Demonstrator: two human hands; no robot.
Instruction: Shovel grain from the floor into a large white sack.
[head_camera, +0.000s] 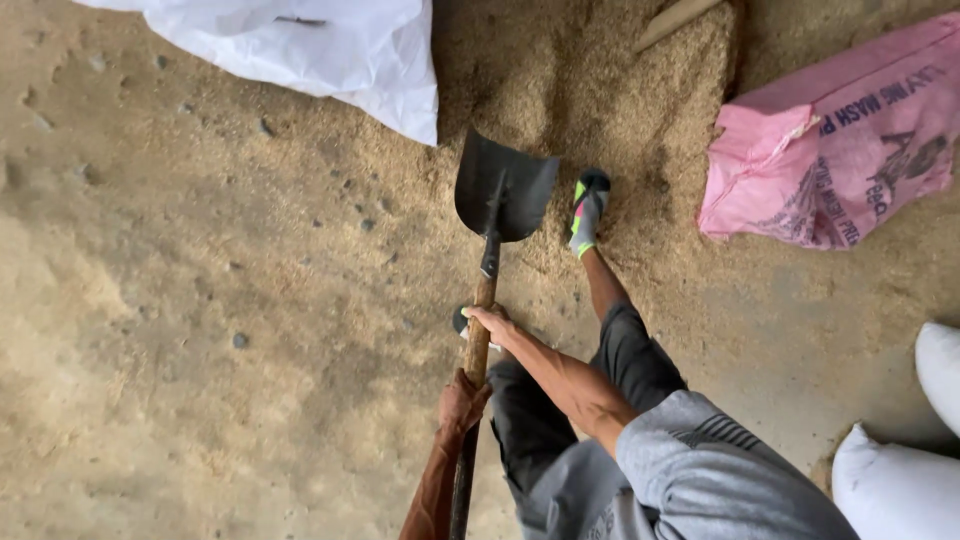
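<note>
**Two hands on a shovel at the edge of a husk pile**

Head view: the camera looks straight down at a person standing on a dusty concrete floor (150, 330). Both hands grip one tool, a shovel (495, 235) with a dark metal blade and a wooden shaft. The right hand (492, 324) is clenched around the shaft further up toward the blade, its bare forearm running back to a grey sleeve (700, 470) at the lower right. The left hand (462, 402) is wrapped around the shaft lower in the picture, nearer the person's body, with its forearm coming up from the bottom edge.

The shovel blade (505, 185) points away from the person, its tip toward the top of the picture, and lies over the near edge of a spread heap of tan, husk-like grain (590, 90). Whether the blade touches the heap or hangs just above it cannot be told.

Just to the right of the blade, one foot in a grey shoe with bright green trim (588, 212) stands on the grain. The other foot is mostly hidden behind the shaft and the right hand. The legs wear dark trousers (640, 360).

Around the heap lie sacks: a white sack (330, 50) at the top left, touching the grain; a pink printed sack (835, 140) at the right; and two white sacks (900, 480) at the lower right corner, well apart from the shovel. A pale wooden handle (672, 20) pokes in at the top edge.
</note>
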